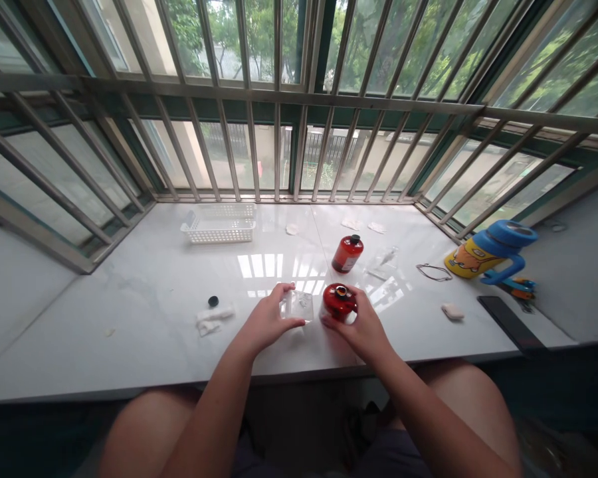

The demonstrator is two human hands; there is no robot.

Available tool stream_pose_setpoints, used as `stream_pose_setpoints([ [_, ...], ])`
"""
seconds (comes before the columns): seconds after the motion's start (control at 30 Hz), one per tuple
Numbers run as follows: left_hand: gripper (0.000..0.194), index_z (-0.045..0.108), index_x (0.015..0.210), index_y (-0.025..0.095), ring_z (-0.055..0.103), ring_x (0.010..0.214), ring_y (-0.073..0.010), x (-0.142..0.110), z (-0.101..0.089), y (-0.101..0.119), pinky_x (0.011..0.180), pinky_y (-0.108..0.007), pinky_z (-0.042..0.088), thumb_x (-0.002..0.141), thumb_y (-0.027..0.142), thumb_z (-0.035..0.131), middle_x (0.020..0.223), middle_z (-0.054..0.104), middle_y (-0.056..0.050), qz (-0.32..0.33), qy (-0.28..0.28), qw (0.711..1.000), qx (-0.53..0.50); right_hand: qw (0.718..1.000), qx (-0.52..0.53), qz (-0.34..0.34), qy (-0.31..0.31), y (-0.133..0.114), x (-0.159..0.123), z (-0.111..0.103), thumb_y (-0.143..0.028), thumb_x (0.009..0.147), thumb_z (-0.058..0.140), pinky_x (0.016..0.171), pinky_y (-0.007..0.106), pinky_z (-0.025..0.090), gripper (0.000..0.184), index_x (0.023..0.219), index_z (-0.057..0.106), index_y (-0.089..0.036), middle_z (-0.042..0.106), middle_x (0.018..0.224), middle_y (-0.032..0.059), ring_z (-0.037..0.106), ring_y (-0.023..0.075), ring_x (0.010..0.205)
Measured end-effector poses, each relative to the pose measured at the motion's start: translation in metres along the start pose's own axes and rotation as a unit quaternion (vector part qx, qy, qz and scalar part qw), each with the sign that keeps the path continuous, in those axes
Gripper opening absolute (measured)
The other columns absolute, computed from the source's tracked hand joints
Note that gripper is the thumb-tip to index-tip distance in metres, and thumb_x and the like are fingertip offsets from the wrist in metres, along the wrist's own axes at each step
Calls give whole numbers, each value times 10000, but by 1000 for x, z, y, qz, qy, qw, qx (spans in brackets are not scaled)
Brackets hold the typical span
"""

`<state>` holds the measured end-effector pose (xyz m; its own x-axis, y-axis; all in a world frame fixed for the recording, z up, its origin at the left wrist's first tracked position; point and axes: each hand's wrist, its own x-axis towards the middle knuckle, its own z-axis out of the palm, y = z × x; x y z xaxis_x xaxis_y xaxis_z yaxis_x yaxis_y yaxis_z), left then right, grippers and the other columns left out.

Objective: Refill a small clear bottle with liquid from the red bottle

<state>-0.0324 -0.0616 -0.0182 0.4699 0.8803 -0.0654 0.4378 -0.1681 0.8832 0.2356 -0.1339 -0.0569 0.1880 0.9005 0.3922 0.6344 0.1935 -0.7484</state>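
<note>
My left hand [272, 318] is closed round a small clear plastic box [299, 307], thumb on the near side and fingers on the far side. Beside it, my right hand [361, 325] grips a red see-through bottle [337, 304] whose mouth is uncapped. That bottle stands near the front edge of the white counter. Behind it is a second red bottle [347, 253] with a black cap and a pale label. A round black cap [212, 301] lies left of my left hand, by a crumpled white tissue [214, 320]. What the clear box contains is hard to make out.
A white perforated basket [220, 226] sits at the back left. Clear plastic pieces [383, 262] and a cord loop [433, 271] lie to the right. Farther right are a blue-and-yellow flask [486, 251], a black phone [511, 323] and a pale small case [452, 312]. Metal window bars close off the back.
</note>
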Motion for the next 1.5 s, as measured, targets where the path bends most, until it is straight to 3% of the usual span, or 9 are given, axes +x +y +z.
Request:
stream_pose_setpoints([
  [0.27, 764, 560, 1444, 318, 592, 1477, -400, -4, -10, -4, 1198, -529, 492, 795, 442, 944, 1547, 663, -111, -41, -12, 998, 39, 994, 87, 47, -46, 8, -15, 13, -476, 838, 931, 1032, 541, 642, 830, 1508, 484, -279, 716, 1384, 156, 767, 343, 1199],
  [0.47, 1011, 406, 1663, 360, 518, 1542, -423, -21, -43, 1, 1222, -544, 475, 820, 600, 909, 1707, 517, -109, -23, -1, 994, 108, 996, 73, 8, -52, 22, -28, 0, -526, 877, 904, 1146, 639, 571, 971, 1642, 344, -315, 503, 1628, 203, 618, 392, 1433],
  [0.63, 694, 475, 1621, 186, 559, 1499, -390, -28, -89, -25, 1220, -497, 474, 1052, 570, 577, 1646, 564, -184, -102, 153, 937, 298, 998, 57, -32, 8, 16, -42, -27, -530, 1018, 738, 1200, 646, 524, 756, 1640, 379, -293, 504, 1621, 186, 559, 381, 1478],
  [0.73, 557, 639, 1450, 110, 655, 1342, -425, -21, -102, -49, 1141, -516, 519, 1047, 486, 560, 1417, 703, -242, -170, 172, 897, 370, 998, 38, -42, 27, 5, -47, -41, -526, 1055, 681, 1197, 637, 528, 687, 1632, 404, -275, 519, 1597, 183, 560, 375, 1466],
  [0.87, 364, 754, 1262, 119, 750, 1122, -392, -8, -101, -68, 979, -463, 587, 985, 334, 656, 1206, 778, -224, -212, 170, 890, 366, 994, -31, -105, 21, -14, -48, -55, -433, 1056, 706, 1196, 651, 508, 667, 1631, 411, -268, 544, 1567, 181, 541, 376, 1465],
  [1.07, 220, 789, 1098, 128, 775, 1105, -400, 4, -97, -72, 956, -480, 595, 941, 127, 635, 1090, 807, -199, -220, 195, 898, 326, 975, -86, -206, -5, -38, -39, -63, -256, 1066, 683, 1123, 551, 555, 507, 1540, 505, -241, 598, 1472, 170, 579, 336, 1388],
  [1.3, 166, 773, 1106, 222, 793, 1113, -301, -14, -96, -31, 1030, -428, 610, 1001, 255, 649, 1130, 834, -76, -150, 221, 942, 201, 963, -117, -241, 4, -54, -36, -60, -175, 1055, 687, 1090, 528, 569, 375, 1418, 603, -213, 632, 1397, 162, 600, 324, 1332],
  [1.4, 220, 773, 1173, 288, 805, 1081, -232, -25, -75, 7, 979, -343, 640, 1003, 417, 716, 1144, 838, -1, -78, 185, 974, 106, 950, -131, -283, 3, -72, -39, -56, -127, 1028, 726, 1062, 486, 584, 402, 1408, 617, -200, 670, 1337, 150, 627, 304, 1286],
  [1.5, 281, 776, 1125, 228, 803, 1062, -260, -33, -39, 45, 973, -383, 652, 939, 433, 827, 1105, 832, -58, 36, 108, 983, -143, 949, -123, -289, -13, -90, -41, -48, -129, 1023, 747, 1035, 450, 606, 459, 1453, 599, -186, 686, 1329, 152, 652, 289, 1255],
])
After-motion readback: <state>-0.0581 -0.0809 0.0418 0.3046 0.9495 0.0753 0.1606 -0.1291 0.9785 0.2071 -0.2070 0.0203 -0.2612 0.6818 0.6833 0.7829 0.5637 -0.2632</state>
